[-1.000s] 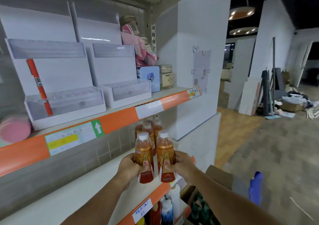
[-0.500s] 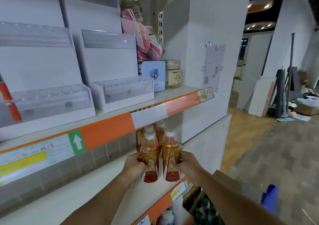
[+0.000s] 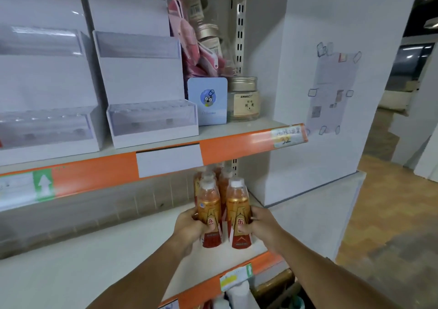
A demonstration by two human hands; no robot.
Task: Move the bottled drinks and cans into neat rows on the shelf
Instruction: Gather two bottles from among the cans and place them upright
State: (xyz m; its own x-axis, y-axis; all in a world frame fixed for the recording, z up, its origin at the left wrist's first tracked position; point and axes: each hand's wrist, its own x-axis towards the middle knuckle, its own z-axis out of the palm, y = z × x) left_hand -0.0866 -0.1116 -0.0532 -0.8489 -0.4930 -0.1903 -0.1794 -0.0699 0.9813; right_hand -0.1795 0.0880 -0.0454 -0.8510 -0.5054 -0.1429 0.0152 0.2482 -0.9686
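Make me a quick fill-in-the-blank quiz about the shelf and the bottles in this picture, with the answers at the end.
1. Each hand holds one orange bottle; the left hand grips the ____ of the front two.
2. The bottle caps are ____ in colour.
3. The shelf's front edge strip is mostly ____.
4. The blue card stands to the ____ of the gold-lidded jar.

Answers: left; white; orange; left

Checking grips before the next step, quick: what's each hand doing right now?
Left hand: grips the left orange bottle.
Right hand: grips the right orange bottle.
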